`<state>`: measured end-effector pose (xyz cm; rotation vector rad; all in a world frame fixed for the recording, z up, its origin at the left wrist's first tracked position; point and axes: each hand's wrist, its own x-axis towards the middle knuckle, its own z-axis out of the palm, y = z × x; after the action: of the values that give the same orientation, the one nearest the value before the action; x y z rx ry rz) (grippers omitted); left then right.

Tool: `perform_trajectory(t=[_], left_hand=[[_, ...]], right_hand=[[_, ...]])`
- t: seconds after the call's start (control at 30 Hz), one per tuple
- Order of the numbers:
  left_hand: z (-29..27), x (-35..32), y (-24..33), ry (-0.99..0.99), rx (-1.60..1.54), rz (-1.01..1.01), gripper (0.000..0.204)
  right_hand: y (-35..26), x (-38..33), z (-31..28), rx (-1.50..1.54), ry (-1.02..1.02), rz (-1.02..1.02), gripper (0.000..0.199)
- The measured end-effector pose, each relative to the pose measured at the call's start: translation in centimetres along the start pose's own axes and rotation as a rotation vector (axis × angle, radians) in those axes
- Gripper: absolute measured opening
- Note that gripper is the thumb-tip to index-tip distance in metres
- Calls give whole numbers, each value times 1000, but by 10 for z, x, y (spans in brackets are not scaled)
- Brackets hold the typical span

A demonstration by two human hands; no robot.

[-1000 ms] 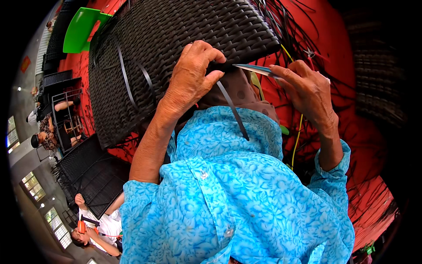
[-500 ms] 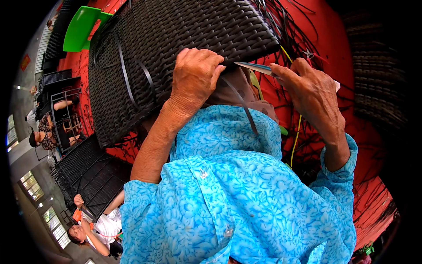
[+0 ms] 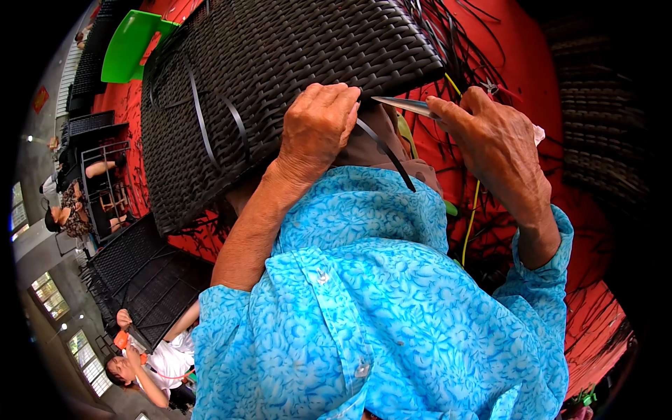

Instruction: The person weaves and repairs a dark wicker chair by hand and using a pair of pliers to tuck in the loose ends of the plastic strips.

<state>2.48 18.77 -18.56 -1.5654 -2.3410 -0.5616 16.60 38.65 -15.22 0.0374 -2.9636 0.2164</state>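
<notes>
Woven panel [image 3: 280, 77], black and tilted, fills the upper left and middle, its lower edge reaching over the person's lap. At its left lie loose dark strands [image 3: 198, 115] across the weave. The left forearm rises from below, leaning rightward, and the left hand [image 3: 317, 124] is set at the panel's lower edge, back of the hand up, knuckles bent, fingers curled and thumb close beside the index finger; whether they pinch anything cannot be told. From beside the thumb a dark strip [image 3: 393, 157] slants down over the lap. Next, a pointed metal blade [image 3: 404, 104] aims left, its tip near the left fingertips. The right hand [image 3: 493, 136], well apart from the left, is clamped on it, wrist bent, forearm dropping to the rolled blue sleeve [image 3: 553, 241].
</notes>
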Motion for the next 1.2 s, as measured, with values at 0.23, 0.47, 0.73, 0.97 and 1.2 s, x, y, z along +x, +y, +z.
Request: perform_trajectory(t=[0.23, 0.47, 0.73, 0.97, 1.2], left_hand=[[-1, -4, 0, -16, 13, 4, 18], [4, -2, -1, 22, 3, 6, 18], [5, -2, 1, 37, -90, -85, 34], [7, -4, 3, 75, -109, -115, 29], [7, -4, 4, 100, -105, -106, 24]], right_hand=[[-5, 3, 2, -9, 27, 16, 27], [-11, 4, 6, 1, 24, 24, 27], [-25, 13, -13, -92, -62, -20, 17], [-12, 30, -11, 138, -171, 46, 14], [9, 24, 10, 144, 18, -171, 16]])
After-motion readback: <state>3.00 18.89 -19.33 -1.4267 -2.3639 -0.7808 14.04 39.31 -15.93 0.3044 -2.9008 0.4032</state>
